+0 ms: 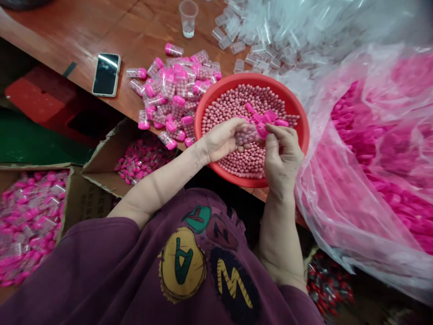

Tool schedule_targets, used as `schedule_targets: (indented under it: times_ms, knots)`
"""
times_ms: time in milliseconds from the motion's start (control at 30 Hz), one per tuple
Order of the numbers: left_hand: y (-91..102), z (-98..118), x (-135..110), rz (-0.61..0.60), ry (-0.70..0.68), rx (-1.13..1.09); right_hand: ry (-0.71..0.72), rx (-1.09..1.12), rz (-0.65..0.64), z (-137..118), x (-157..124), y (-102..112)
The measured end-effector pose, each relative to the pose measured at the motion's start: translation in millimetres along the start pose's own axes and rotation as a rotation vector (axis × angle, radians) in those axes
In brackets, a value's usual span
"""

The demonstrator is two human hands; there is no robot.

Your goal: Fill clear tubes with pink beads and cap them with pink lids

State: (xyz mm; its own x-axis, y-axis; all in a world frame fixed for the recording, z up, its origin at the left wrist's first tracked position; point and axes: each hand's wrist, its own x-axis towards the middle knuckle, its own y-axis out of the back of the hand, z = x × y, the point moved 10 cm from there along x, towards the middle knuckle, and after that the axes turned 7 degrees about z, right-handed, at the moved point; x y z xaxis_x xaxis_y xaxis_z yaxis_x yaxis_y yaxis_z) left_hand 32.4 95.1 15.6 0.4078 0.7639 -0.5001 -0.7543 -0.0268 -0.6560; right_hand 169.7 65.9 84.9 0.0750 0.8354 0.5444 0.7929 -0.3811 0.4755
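Note:
Over the red bowl (202, 162) of pink beads (233, 160), my left hand (221, 139) is closed around a clear vial (246, 135) with beads inside. My right hand (283, 155) pinches a bright pink cap (261, 131) at the vial's right end; whether the cap is seated I cannot tell. More pink caps (269, 115) lie just behind the fingers, on the beads. Left of the bowl, a heap of bead-filled vials with pink caps (179, 101) spreads over the wooden table (135, 27).
Clear tubes (238, 47) are piled at the back right. A plastic bag (324, 198) of pink caps stands on the right. A phone (106, 74) and a plastic cup (188, 18) rest on the table. Cardboard boxes (91, 198) with pink-capped vials stand below, left.

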Motion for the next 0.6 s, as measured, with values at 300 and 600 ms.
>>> schedule_targets:
  times_ms: [300, 600]
  knots:
    - [4.6, -9, 8, -0.133, -0.105, 0.006, -0.164, 0.182, 0.052, 14, 4, -1]
    - [5.7, -6, 6, -0.053, -0.19, 0.082, 0.173, -0.17, 0.085, -17, 0, 0]
